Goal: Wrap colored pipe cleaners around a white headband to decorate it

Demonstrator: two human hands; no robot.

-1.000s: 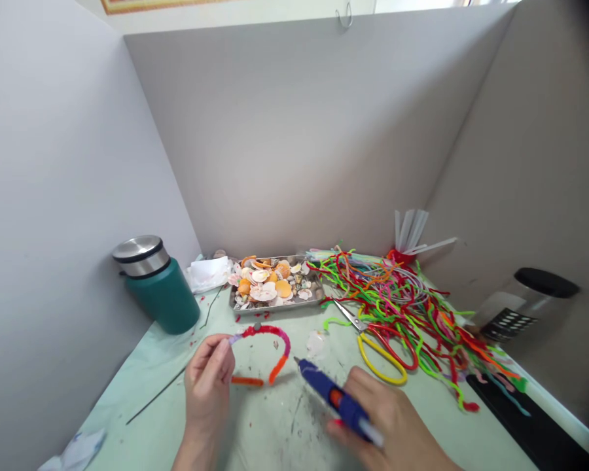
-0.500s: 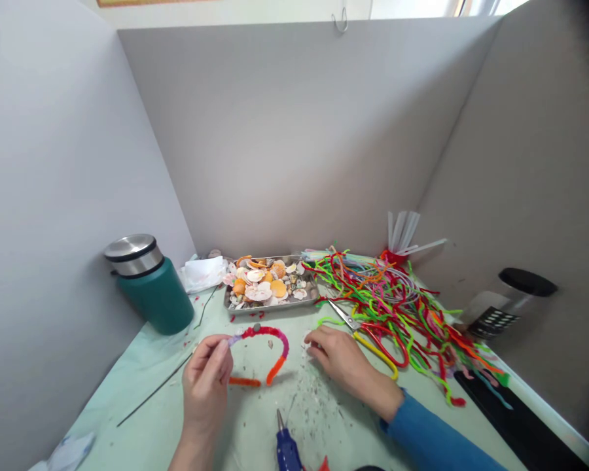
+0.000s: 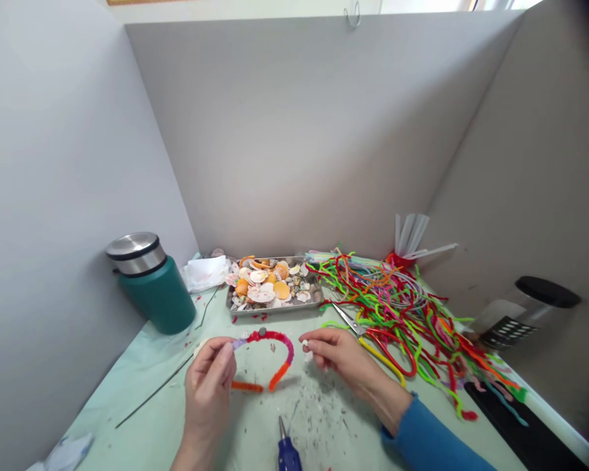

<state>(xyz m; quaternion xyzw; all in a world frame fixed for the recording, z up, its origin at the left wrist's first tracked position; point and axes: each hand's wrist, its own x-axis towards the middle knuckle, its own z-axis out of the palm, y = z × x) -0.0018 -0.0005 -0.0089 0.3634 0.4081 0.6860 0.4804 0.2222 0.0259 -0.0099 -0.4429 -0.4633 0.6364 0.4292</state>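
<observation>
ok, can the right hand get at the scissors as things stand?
Likely yes: the scissors lie close beside the right hand, and nothing seems to stand between. But the hand appears to pinch a small white piece, which may need putting down first.

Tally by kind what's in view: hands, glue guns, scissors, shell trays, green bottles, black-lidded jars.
Hands (left hand, right hand): 2
Glue gun: 1
Scissors: 1 pair
Shell tray: 1
Green bottle: 1
Black-lidded jar: 1
Total: 7
</observation>
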